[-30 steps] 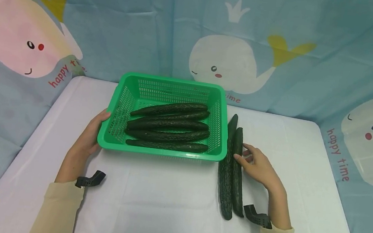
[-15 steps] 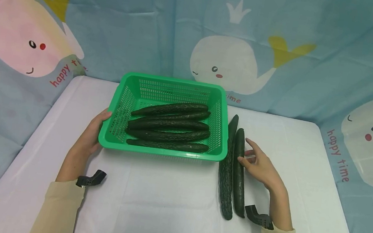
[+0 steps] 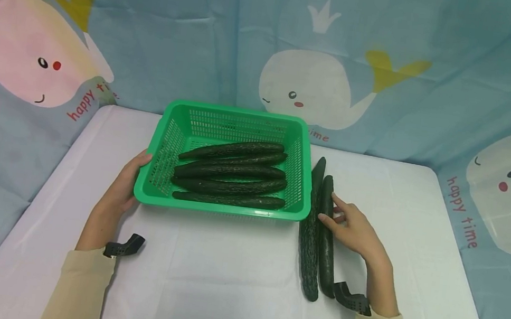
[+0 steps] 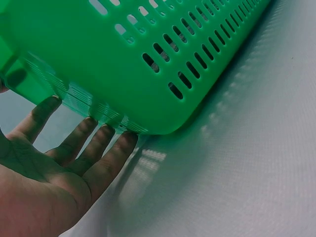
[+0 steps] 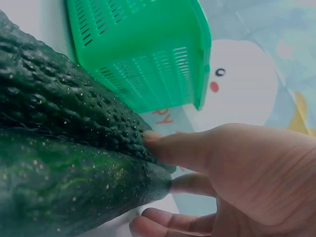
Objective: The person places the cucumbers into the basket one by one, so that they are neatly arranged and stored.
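Note:
A green plastic basket holds several dark green cucumbers lying crosswise. My left hand is at the basket's left end; in the left wrist view, its fairly straight fingers touch the slotted wall with their tips. To the right of the basket, two cucumbers lie lengthwise side by side on the table. My right hand pinches the smoother outer cucumber, the thumb reaching across it towards the bumpy inner cucumber. In the right wrist view, the curled fingers are on its outer side.
A white cloth covers the table. Behind it hangs a blue curtain printed with whales. Each wrist carries a small black camera, one at the left wrist and another at the right.
My right hand first drew slightly to the right, then came back left, its thumb now farther across the outer cucumber. That cucumber shifted only slightly. The left hand and basket stayed put.

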A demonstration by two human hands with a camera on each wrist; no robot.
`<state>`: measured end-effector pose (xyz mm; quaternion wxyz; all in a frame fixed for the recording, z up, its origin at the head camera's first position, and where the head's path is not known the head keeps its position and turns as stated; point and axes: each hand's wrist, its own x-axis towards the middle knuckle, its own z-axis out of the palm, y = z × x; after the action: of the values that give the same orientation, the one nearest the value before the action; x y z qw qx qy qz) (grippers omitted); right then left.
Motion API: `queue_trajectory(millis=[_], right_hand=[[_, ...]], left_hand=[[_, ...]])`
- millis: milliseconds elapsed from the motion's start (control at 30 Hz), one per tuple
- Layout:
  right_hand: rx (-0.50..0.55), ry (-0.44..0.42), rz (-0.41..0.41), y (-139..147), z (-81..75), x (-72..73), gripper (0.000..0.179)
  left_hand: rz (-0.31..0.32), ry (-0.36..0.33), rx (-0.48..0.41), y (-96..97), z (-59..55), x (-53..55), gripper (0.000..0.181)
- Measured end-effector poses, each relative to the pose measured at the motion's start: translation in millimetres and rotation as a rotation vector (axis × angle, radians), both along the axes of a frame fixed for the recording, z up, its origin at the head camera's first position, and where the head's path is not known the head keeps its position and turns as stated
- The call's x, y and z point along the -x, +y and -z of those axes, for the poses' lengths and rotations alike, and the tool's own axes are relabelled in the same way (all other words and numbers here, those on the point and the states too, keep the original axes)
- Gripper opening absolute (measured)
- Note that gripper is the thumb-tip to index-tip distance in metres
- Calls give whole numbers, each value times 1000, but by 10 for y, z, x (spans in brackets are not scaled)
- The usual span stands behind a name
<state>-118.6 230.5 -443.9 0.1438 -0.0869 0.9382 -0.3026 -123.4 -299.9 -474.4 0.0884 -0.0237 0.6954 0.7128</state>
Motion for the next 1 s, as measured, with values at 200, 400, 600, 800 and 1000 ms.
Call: queue_trajectory(millis=[200, 400, 600, 800, 1000], right_hand=[[18, -28, 20, 6, 9, 14, 84], [23, -48, 52, 12, -1, 19, 77], [-32, -30, 89, -37, -25, 8, 72], [-92, -37, 74, -68, -21, 5, 79], [-110, -52, 63, -66, -38, 1, 83]], left_hand=[[-14, -11, 11, 3, -7, -3, 73], [-18, -14, 20, 10, -4, -5, 73], [-12, -4, 16, 11, 0, -9, 73], [-12, -2, 11, 8, 0, -5, 73], [-23, -17, 13, 5, 0, -11, 73]])
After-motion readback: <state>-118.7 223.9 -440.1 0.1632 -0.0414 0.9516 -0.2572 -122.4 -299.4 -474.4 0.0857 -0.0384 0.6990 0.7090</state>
